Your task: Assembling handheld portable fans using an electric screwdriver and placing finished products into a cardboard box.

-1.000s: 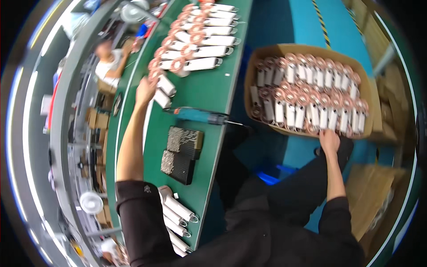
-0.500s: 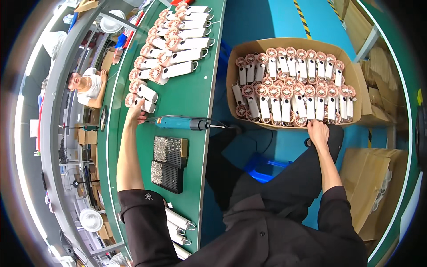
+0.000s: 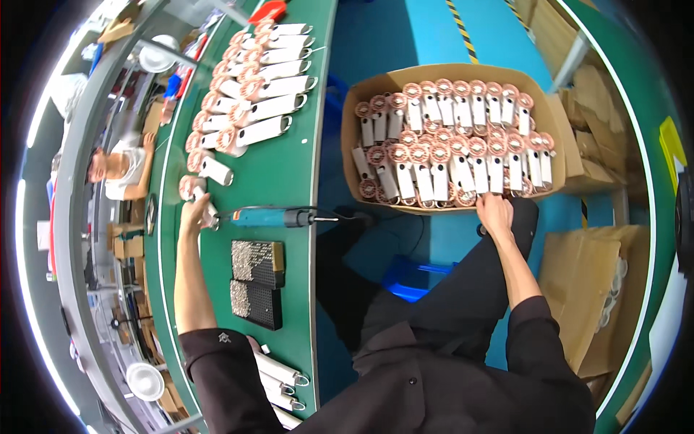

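Observation:
My left hand (image 3: 194, 213) is closed around a pink-and-white handheld fan (image 3: 189, 186) on the green workbench, at the near end of rows of similar fans (image 3: 264, 130). The fan's handle is partly hidden by my fingers. Beside that hand lies a teal electric screwdriver (image 3: 264, 217), its bit pointing right. My right hand (image 3: 497, 215) has its fingers curled at the near rim of a large cardboard box (image 3: 434, 210). Upright fans (image 3: 441, 177) fill the box in rows.
Two black trays of small metal screws (image 3: 256, 300) sit on the green workbench (image 3: 296, 181). More white fan handles (image 3: 278, 372) lie near my left sleeve. A blue plastic stool (image 3: 408, 278) is under my legs. Another person (image 3: 129, 170) sits across the bench. A cardboard carton (image 3: 578, 282) stands at right.
The whole view has shifted, moving the scene leftward. My left hand has drawn the fan slightly nearer me, widening its gap from the neighbouring fan. My right hand stays at the box rim.

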`<state>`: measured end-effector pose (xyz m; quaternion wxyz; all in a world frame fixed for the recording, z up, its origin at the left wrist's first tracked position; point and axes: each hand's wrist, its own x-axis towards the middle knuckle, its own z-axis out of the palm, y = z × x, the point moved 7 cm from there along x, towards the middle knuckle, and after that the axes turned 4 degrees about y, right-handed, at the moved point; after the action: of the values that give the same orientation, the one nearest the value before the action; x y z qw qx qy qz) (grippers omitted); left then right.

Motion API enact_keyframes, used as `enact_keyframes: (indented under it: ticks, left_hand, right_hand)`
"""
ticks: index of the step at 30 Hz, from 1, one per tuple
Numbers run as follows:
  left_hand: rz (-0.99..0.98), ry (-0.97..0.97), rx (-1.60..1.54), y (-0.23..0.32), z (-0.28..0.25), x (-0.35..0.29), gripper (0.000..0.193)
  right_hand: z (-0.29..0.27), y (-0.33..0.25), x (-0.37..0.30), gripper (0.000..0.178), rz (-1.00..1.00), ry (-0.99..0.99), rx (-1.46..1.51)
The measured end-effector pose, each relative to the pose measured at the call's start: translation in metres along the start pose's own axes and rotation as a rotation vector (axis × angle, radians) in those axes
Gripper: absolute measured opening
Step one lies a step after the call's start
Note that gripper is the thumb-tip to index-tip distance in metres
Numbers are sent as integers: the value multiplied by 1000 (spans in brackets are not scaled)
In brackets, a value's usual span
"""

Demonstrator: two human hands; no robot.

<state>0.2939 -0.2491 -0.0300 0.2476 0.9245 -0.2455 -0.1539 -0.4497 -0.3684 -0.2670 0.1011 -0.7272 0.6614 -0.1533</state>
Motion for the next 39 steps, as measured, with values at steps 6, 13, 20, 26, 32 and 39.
enact_keyframes:
  ticks: [6,13,20,26,32,39]
  left_hand:
    - [208,121,132,35,-62,-16,49]
    - [598,-11,132,213,-28,-175,44]
    - [899,-214,-27,319,78,-272,47]
    - [842,-517,-27,361,223,-294,64]
    - [553,-513,-106,323,346,-239,45]
    - [75,-354,79,211,396,-145,37]
  right_hand:
    - [-2,-7,2,28,-25,-1,21]
    - [-6,-3,0,29,9,-43,17]
    - [-5,-9,0,31,-1,-18,56]
    - [-7,-4,1,31,19,-5,53]
    - [-7,7,0,27,2,56,71]
    - [-5,16,3,27,145,-54,145]
